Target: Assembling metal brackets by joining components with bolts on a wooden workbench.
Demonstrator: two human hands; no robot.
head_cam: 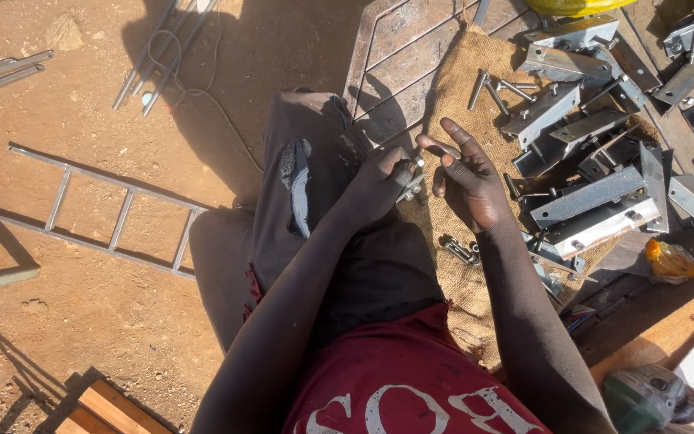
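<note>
Over the lap: my left hand [379, 183] is closed around a small metal bracket [409, 183], just above the burlap cloth [459, 104].
Right hand: my right hand [469, 183] is beside it, fingers spread, thumb and forefinger pinched on a bolt [421, 154] at the bracket's top.
Handling: I judge the bracket stiff, fairly heavy for its size, sharp-edged; best held by its flat sides.
Pile: grey steel brackets [596, 197] heaped to my right, loose bolts [491, 88] on the cloth.
Packages: an orange-yellow crumpled wrapper [670, 259] at the right; no readable signs.
</note>
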